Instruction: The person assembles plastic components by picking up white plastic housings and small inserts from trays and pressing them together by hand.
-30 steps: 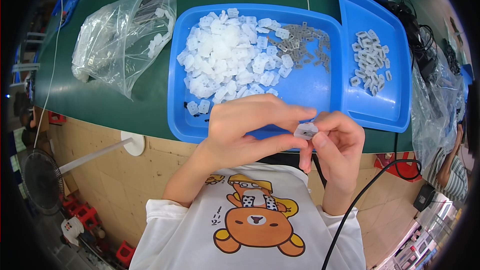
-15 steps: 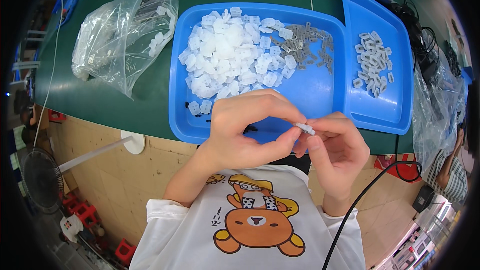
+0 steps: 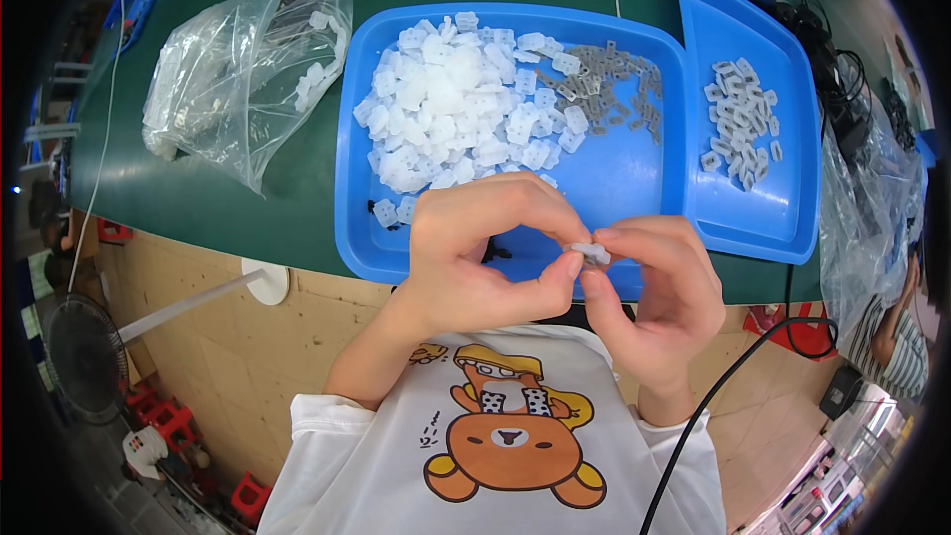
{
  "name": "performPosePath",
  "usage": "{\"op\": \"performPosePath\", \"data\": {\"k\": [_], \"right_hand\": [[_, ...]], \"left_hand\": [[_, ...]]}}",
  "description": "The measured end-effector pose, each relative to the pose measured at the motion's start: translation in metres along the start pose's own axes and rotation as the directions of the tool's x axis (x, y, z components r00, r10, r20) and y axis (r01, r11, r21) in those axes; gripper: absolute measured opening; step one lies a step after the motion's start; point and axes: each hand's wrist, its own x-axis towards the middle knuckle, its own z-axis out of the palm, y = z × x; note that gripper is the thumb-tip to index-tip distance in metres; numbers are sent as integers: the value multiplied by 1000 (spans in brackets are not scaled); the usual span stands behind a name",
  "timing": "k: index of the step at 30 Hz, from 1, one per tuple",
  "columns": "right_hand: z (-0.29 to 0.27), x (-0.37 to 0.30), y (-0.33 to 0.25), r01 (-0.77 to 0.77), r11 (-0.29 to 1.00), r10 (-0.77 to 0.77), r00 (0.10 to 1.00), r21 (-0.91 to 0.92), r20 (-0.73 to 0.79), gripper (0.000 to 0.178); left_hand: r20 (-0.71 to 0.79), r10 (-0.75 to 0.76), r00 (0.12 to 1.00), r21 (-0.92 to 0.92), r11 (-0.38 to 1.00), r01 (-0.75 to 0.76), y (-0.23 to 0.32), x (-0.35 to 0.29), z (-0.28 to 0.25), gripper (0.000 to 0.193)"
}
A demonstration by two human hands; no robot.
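Between the fingertips of both hands is a small whitish-grey plastic piece (image 3: 592,254), held over the near edge of the large blue tray (image 3: 349,188). My left hand (image 3: 475,248) pinches its left end between thumb and forefinger. From the other side, the thumb and forefinger of my right hand (image 3: 659,287) close on its right end. Beyond my hands, the tray holds a heap of translucent white plastic pieces (image 3: 446,104) and, to their right, flat grey pieces (image 3: 604,84). Fingers cover part of the held piece, so its exact shape cannot be made out.
A narrower blue tray (image 3: 753,223) at the right carries a pile of grey-white pieces (image 3: 738,119). On the left lies a clear plastic bag (image 3: 248,79) with white pieces inside. A black cable (image 3: 708,376) hangs past my right arm. A fan (image 3: 87,357) stands far left.
Both hands have shifted slightly left with the piece. It has turned a little in the fingertips, and the right fingers have moved closer to the left ones.
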Motion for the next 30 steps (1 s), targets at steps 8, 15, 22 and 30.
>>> {"op": "performPosePath", "data": {"k": [8,15,22,30], "right_hand": [[6,-5,5,-24,997,28,998,72,-50,26],[4,-7,11,-115,972,127,991,205,-43,23],[-10,-5,3,-371,829,390,920,419,43,20],[-16,-9,3,-426,776,448,891,464,70,20]], "left_hand": [[17,3,1000,4,1000,-3,1,0,0,17],[33,-66,997,12,998,65,-1,-1,-1,18],[9,-182,983,-150,972,181,-4,-2,4,15],[129,-111,985,10,994,111,3,3,5,30]]}}
